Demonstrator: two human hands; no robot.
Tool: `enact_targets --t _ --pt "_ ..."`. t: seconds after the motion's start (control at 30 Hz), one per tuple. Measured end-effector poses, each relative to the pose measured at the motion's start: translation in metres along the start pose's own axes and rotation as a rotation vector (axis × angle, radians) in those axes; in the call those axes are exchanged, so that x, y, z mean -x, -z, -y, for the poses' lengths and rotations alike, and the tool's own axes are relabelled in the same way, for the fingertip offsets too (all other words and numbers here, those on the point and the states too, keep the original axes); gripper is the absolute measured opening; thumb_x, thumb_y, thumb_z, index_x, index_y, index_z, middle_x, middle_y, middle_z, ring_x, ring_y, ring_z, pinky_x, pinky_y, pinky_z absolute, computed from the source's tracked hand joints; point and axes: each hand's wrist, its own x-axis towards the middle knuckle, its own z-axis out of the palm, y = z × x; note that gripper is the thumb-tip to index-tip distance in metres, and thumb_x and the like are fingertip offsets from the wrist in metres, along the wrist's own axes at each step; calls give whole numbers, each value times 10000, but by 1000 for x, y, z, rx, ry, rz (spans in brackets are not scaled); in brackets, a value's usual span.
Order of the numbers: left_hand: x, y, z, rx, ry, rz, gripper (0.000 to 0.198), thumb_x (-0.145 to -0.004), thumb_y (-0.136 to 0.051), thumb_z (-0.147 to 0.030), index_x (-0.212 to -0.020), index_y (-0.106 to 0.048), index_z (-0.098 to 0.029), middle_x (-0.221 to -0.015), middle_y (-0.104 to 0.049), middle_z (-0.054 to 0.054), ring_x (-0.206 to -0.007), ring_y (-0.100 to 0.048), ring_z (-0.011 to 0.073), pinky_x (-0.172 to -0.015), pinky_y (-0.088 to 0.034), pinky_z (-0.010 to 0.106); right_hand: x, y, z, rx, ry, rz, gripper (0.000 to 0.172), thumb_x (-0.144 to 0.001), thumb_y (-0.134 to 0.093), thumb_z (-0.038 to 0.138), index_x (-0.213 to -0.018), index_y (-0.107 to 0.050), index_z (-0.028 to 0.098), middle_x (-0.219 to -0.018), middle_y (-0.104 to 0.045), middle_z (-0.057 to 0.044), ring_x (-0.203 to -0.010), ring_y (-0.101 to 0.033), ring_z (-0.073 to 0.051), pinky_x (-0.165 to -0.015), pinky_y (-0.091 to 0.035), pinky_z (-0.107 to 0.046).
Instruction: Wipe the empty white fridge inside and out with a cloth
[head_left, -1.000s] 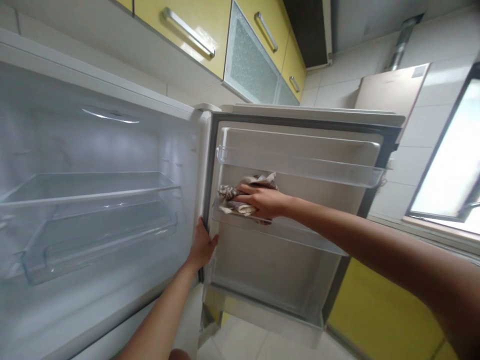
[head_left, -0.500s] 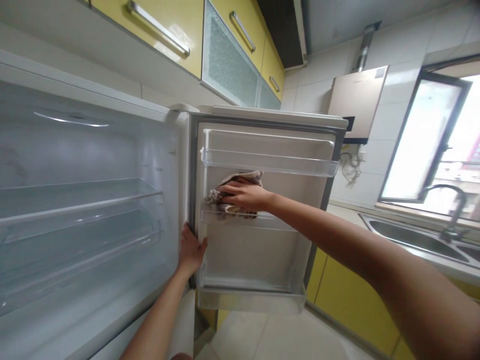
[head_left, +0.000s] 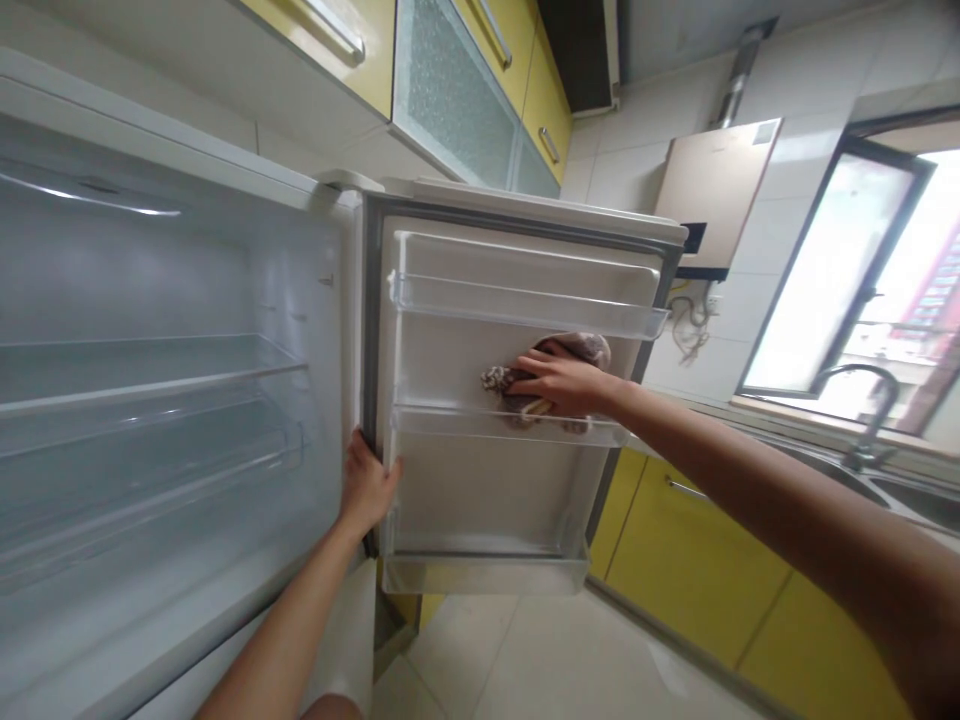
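Note:
My right hand (head_left: 559, 383) presses a patterned brown-and-white cloth (head_left: 589, 350) against the inner panel of the open fridge door (head_left: 450, 355), just above the middle clear door shelf (head_left: 450, 424). Part of the cloth hangs behind that shelf's front. My left hand (head_left: 369, 482) grips the hinge-side edge of the door, thumb on its inner face and the other fingers partly hidden around the edge. Above the cloth runs the top door shelf (head_left: 517, 302); a deeper clear bin (head_left: 484, 574) is at the door's bottom.
Left of the door is the fridge interior with a glass shelf (head_left: 150, 385). Yellow wall cabinets (head_left: 337, 65) hang overhead. To the right are a water heater (head_left: 720, 195), an open window (head_left: 832, 270), a sink tap (head_left: 874, 400) and yellow base cabinets (head_left: 697, 560).
My right hand has slid the cloth rightward along the door panel, from near the hinge side toward the outer side. My left hand keeps its hold on the door edge. The view has shifted slightly.

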Motion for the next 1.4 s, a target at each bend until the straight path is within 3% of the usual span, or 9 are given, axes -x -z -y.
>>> enact_targets --t 0.17,0.3,0.53,0.67,0.77,0.9,1.17,1.27,1.4 --pt "0 1 4 -26 -6 28 1027 -944 -591 -510 -1670 -88 12 -1671 -319 365 -1645 -252 485 -1304 -308 696 -125 15 30 -238 -20 -125 473 -827 -719 187 -1299 -739 208 -1220 -635 -128 -1115 -583 -283 -981 -386 -369" --pt "-2 5 6 -18 -31 44 1040 -935 -599 -515 -1668 -83 11 -1669 -317 357 -1652 -239 470 -1318 -297 687 -165 11 48 -517 -35 -111 213 -827 -662 176 -1025 -738 154 -1052 -662 -71 -963 -608 -216 -918 -421 -302" --pt "-6 12 2 28 -23 43 1034 -898 -634 -482 -1644 -128 27 -1637 -334 372 -1618 -311 468 -1292 -357 676 -97 12 38 -1086 -257 191 251 -685 -644 166 -934 -672 165 -855 -682 22 -789 -618 -147 -708 -468 -213" --pt "-5 15 0 56 -36 49 994 -901 -626 -455 -1653 -149 -12 -1631 -366 339 -1602 -358 433 -1295 -375 642 -40 35 24 -1108 -656 419 256 -623 -728 208 -873 -698 159 -760 -692 1 -668 -612 -162 -598 -467 -237" --pt "-3 15 -1 68 -43 51 982 -915 -617 -443 -1661 -145 -12 -1644 -363 329 -1623 -330 417 -1314 -359 612 -14 48 16 -1101 -730 499 272 -603 -773 266 -839 -705 150 -721 -696 -29 -626 -623 -187 -563 -479 -263" --pt "0 10 -1 67 -11 36 966 -924 -606 -419 -1667 -139 -13 -1640 -372 333 -1623 -330 431 -1311 -353 636 -35 48 16 -1072 -696 494 210 -579 -755 220 -765 -684 153 -695 -681 -23 -605 -610 -174 -527 -458 -251" --pt "1 8 -3 57 -3 44 987 -945 -594 -454 -1675 -101 -8 -1680 -317 358 -1657 -247 443 -1310 -325 685 -163 25 66 -1089 -470 193 105 -629 -634 155 -723 -671 125 -654 -578 32 -627 -514 -117 -536 -385 -218" --pt "0 9 -3 83 0 46 1014 -925 -623 -442 -1682 -93 -26 -1685 -315 342 -1672 -204 449 -1313 -315 697 -150 21 63 -1165 -443 137 171 -614 -649 191 -769 -692 130 -712 -635 23 -682 -562 -128 -578 -433 -204" --pt "0 8 -1 126 9 35 1027 -922 -629 -435 -1695 -78 -44 -1694 -303 324 -1679 -182 445 -1329 -293 688 -69 25 39 -1229 -572 231 288 -572 -720 305 -817 -740 155 -783 -726 -5 -682 -632 -158 -597 -504 -225"
